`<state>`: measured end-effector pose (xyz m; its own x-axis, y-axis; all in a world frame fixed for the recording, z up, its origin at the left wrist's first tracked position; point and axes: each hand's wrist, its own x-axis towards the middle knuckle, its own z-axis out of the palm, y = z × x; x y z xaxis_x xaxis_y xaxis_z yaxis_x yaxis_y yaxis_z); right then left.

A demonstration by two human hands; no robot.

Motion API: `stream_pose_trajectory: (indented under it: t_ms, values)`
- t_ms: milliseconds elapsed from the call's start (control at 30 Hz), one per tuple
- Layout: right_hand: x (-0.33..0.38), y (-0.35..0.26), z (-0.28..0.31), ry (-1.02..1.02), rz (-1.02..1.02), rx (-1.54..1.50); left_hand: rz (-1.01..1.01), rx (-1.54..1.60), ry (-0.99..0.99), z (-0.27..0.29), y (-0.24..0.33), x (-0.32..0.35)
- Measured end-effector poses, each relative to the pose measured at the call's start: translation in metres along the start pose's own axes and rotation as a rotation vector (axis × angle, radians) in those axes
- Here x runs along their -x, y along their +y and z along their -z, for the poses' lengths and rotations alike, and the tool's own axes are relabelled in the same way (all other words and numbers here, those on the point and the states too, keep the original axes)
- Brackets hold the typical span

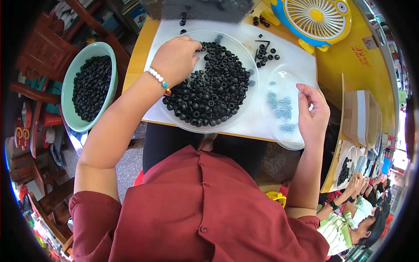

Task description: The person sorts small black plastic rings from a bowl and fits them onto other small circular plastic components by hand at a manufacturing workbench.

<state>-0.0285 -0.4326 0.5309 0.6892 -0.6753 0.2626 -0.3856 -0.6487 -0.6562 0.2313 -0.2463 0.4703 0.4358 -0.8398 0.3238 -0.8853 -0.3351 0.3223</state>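
Observation:
My left hand (176, 60), a beaded bracelet on its wrist, reaches over the left side of a clear round tray (249, 50). Its fingers curl down at the edge of a heap of small black round parts (218, 87), many with a hole; what lies between the fingertips is hidden. At the right, my right hand (314, 111) is raised with thumb and forefinger pinched together. A tiny silvery piece shows at those fingertips. Beneath that hand, a second clear tray (279, 137) holds small clusters of silvery-blue pieces (283, 108) that look like springs.
A pale green basin (112, 65) full of black parts stands left of the table. Beyond the trays are a dark-filled clear bin (196, 11), a yellow and blue fan (312, 17), a black hex key (262, 42) and loose black parts. Another person's hands (355, 185) work at far right.

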Motion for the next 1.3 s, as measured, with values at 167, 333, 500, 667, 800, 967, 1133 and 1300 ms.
stream_pose_trajectory:
  t_ms: [167, 333, 500, 667, 800, 967, 1133, 1300]
  values:
    - [0.009, 0.007, -0.003, 0.072, 0.024, -0.114, 0.047, -0.021, -0.045, -0.004, 0.001, 0.0]
    - [0.018, 0.004, -0.012, 0.073, -0.024, -0.267, 0.02, 0.106, 0.111, 0.003, 0.016, 0.004]
    - [0.027, -0.022, -0.025, -0.065, -0.157, -0.568, 0.063, 0.143, -0.041, -0.007, 0.018, -0.005]
    - [0.036, -0.046, -0.032, -0.165, -0.176, -0.758, 0.195, 0.24, -0.103, 0.001, 0.014, 0.003]
    - [0.042, -0.051, -0.037, -0.26, -0.208, -0.967, 0.365, 0.878, -0.059, 0.035, 0.041, 0.024]
    - [0.044, -0.068, -0.047, -0.341, -0.231, -1.078, 0.69, 1.9, -0.291, 0.049, 0.066, 0.066]
    - [0.049, -0.083, -0.055, -0.393, -0.229, -1.15, 0.764, 2.128, -0.255, 0.042, 0.078, 0.092]
    - [0.058, -0.085, -0.054, -0.397, -0.158, -1.045, 0.747, 2.344, -0.265, 0.037, 0.085, 0.102]
